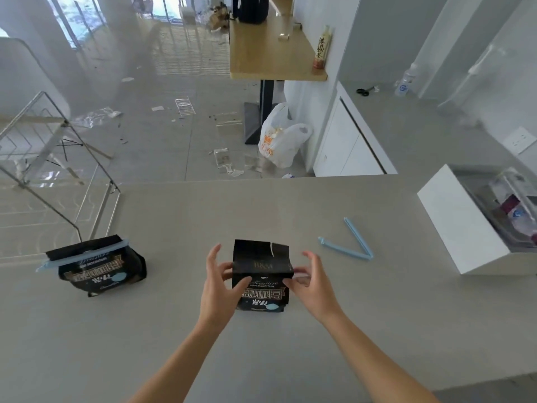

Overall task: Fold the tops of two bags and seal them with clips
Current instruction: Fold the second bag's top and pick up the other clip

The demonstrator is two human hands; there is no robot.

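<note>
A black coffee bag point(261, 274) stands upright in the middle of the grey counter point(377, 330), its torn top flap still raised. My left hand point(218, 283) grips its left side with thumb and fingers. My right hand point(312, 282) pinches its right side at the fold line. A light blue clip point(350, 242) lies spread in a V on the counter, to the right of the bag, untouched. At the far left a second black coffee bag point(101, 267) lies with its top folded and a light blue clip point(84, 255) closed across it.
A white box point(456, 219) holding plastic packets sits at the counter's right edge. Beyond the counter's far edge lies a floor with scattered wrappers, a white plastic bag point(280, 135), a wire rack point(43, 158) at left and a wooden table point(270, 50).
</note>
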